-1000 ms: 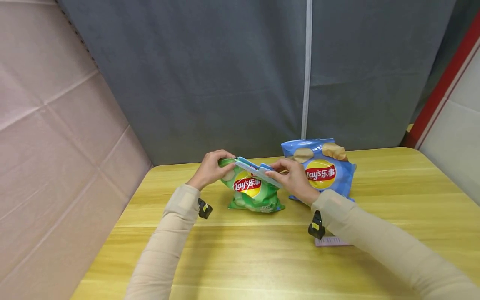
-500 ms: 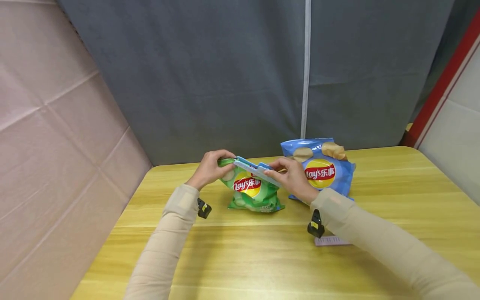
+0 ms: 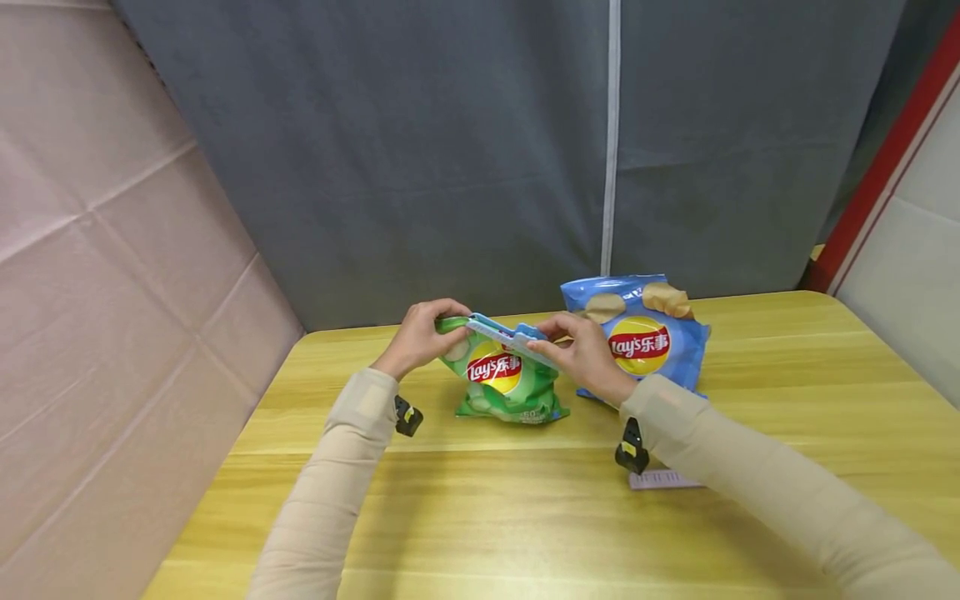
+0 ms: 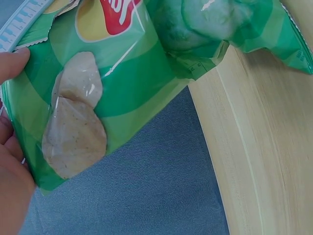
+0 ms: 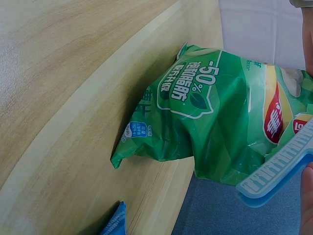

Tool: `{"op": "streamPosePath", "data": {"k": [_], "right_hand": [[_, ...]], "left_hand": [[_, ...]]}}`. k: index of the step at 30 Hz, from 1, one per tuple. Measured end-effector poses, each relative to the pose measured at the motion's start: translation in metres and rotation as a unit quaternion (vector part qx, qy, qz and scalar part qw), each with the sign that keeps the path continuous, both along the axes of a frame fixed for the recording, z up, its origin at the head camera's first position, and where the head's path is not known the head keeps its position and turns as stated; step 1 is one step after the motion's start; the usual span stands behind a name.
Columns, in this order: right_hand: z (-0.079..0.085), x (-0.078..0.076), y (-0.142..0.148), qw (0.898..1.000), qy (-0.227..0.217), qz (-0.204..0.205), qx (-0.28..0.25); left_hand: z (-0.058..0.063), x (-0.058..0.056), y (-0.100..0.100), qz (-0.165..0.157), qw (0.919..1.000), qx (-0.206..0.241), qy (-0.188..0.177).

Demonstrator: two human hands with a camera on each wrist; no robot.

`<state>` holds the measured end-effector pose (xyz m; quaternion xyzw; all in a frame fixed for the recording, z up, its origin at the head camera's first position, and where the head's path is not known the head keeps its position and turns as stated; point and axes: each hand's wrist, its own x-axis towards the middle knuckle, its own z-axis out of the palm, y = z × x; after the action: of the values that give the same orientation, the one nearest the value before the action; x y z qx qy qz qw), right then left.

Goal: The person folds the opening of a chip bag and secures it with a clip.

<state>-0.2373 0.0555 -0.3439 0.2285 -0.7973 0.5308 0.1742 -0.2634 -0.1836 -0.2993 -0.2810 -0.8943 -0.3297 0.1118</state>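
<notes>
A green Lay's chip bag [image 3: 517, 400] stands on the table with its top folded over. A light blue bag clip [image 3: 498, 335] lies slantwise across that fold, lower at its right end. With thumb and fingers, my left hand [image 3: 422, 337] pinches the bag's upper left corner, beside the clip's left end. My right hand [image 3: 588, 354] pinches the clip towards its right end. In the right wrist view the clip [image 5: 279, 169] juts past the bag's edge; whether it is fastened I cannot tell. Printed chips show on the green bag [image 4: 127, 73] in the left wrist view.
A blue Lay's chip bag [image 3: 686, 358] stands just right of the green one, partly behind my right hand. Nearer me, a pale purple ridged strip [image 3: 660, 479] lies on the wooden table [image 3: 487, 517], partly covered by my right sleeve. A grey curtain [image 3: 420, 167] hangs behind.
</notes>
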Motion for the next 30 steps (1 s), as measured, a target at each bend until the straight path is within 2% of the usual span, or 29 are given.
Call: {"op": "streamPosePath", "data": {"k": [30], "right_hand": [[0.0012,0.0014,0.0019,0.998,-0.058,0.016,0.004]], "left_hand": [[0.0024,0.0031,0.0016,0.01,0.9999,-0.007,-0.002]]}}
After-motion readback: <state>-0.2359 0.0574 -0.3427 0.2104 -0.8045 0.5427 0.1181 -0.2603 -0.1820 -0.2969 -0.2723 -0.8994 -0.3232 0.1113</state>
